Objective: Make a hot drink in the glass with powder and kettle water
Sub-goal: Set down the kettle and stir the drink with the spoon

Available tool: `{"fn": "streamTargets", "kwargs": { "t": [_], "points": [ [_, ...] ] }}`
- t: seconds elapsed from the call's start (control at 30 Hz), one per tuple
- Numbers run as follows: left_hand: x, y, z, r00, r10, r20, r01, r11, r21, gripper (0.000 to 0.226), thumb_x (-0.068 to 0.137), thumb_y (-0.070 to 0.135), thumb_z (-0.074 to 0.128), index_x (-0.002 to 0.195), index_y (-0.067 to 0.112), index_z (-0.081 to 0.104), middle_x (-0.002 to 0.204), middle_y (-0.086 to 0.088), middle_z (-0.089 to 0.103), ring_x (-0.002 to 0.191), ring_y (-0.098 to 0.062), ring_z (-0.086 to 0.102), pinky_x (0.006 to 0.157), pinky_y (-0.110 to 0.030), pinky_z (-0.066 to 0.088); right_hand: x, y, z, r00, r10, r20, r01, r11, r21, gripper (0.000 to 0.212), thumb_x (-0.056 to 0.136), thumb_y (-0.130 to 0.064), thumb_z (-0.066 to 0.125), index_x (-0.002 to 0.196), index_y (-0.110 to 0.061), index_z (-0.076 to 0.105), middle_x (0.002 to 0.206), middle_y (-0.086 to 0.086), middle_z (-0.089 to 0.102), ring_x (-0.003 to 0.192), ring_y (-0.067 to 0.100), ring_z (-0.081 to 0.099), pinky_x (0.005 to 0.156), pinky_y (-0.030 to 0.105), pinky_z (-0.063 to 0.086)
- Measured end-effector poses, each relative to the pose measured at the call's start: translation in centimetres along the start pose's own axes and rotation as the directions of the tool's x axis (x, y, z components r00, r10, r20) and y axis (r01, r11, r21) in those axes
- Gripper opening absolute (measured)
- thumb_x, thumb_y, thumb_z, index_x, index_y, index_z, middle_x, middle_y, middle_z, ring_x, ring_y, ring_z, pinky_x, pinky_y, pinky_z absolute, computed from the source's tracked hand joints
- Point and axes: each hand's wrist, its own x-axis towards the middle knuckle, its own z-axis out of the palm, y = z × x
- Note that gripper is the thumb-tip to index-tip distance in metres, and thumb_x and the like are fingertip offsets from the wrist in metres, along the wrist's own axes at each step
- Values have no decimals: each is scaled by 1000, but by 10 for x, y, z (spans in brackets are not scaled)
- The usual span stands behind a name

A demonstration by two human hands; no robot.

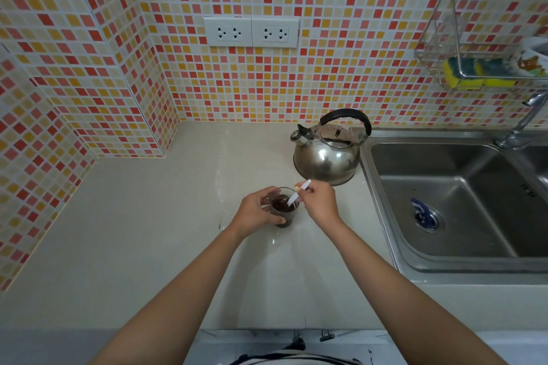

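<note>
A small clear glass point(285, 210) full of dark brown drink stands on the beige counter point(142, 231) in the middle of the view. My left hand point(257, 212) wraps around its left side and steadies it. My right hand point(318, 201) pinches the top of a white spoon point(296, 195), whose lower end dips into the dark liquid. Just behind my right hand, a steel kettle point(327, 154) with a black handle rests on the counter, its spout pointing left.
A steel sink point(444, 204) lies to the right, with a blue scrap near its drain and a tap point(525, 121) behind. A wire rack point(480, 68) with sponges hangs on the tiled wall. Two wall sockets point(251, 32) sit above the counter.
</note>
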Motion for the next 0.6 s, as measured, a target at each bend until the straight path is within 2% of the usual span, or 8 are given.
{"fn": "streamTargets", "kwargs": {
  "t": [0.1, 0.17, 0.23, 0.3, 0.33, 0.43, 0.6],
  "points": [
    [-1, 1, 0, 1000, -4, 5, 4, 1000, 5, 76, 58, -5, 86, 128, 10, 61, 122, -5, 67, 112, -18, 63, 90, -20, 49, 1, 1, 0, 1000, 21, 2, -21, 999, -48, 19, 86, -8, 60, 93, 2, 73, 89, 20, 73, 86, 31, 68, 77, 37, 51],
    [-1, 1, 0, 1000, -8, 4, 8, 1000, 0, 76, 58, -6, 85, 128, 9, 61, 122, -6, 67, 112, -18, 64, 88, -18, 48, 2, 0, -1, 1000, 22, 5, -21, 996, -85, 21, 86, -9, 59, 81, 6, 73, 84, 23, 71, 83, 35, 67, 69, 36, 50],
    [-1, 1, 0, 1000, -10, 2, 10, 1000, -5, 76, 57, -7, 85, 128, 9, 61, 122, -7, 67, 112, -19, 63, 90, -20, 49, 1, 0, 0, 1000, 22, 9, -21, 994, -105, 25, 85, -8, 58, 69, 2, 73, 76, 18, 71, 77, 33, 66, 61, 29, 44],
    [0, 1, 0, 1000, -11, 0, 11, 1000, -6, 76, 57, -7, 85, 128, 8, 61, 121, -7, 68, 112, -20, 64, 91, -21, 49, 0, -1, 0, 1000, 16, 9, -15, 993, -114, 31, 86, -8, 58, 58, -8, 71, 64, 5, 68, 68, 27, 63, 56, 26, 42],
    [-1, 1, 0, 1000, -12, 0, 12, 1000, -2, 77, 57, -7, 85, 128, 8, 61, 121, -7, 68, 112, -20, 64, 91, -21, 49, 0, -2, 0, 1000, 25, 14, -24, 992, -121, 30, 86, -8, 58, 59, -6, 71, 64, 6, 68, 68, 27, 63, 57, 27, 43],
    [0, 0, 0, 1000, -2, 7, 3, 1000, -7, 78, 56, -7, 85, 128, 9, 60, 122, -6, 67, 113, -20, 63, 94, -25, 50, 1, -2, 0, 999, 35, 20, -32, 992, -119, 25, 87, -11, 59, 76, 8, 71, 80, 25, 70, 74, 34, 65, 61, 31, 44],
    [0, -1, -1, 1000, -19, 11, 19, 1000, 11, 74, 52, -2, 87, 120, 17, 64, 114, 1, 68, 109, -20, 64, 96, -28, 51, 0, -2, 0, 999, 54, 11, -52, 992, -114, 24, 85, -10, 58, 77, 9, 70, 82, 26, 70, 77, 36, 66, 61, 28, 40]
  ]
}}
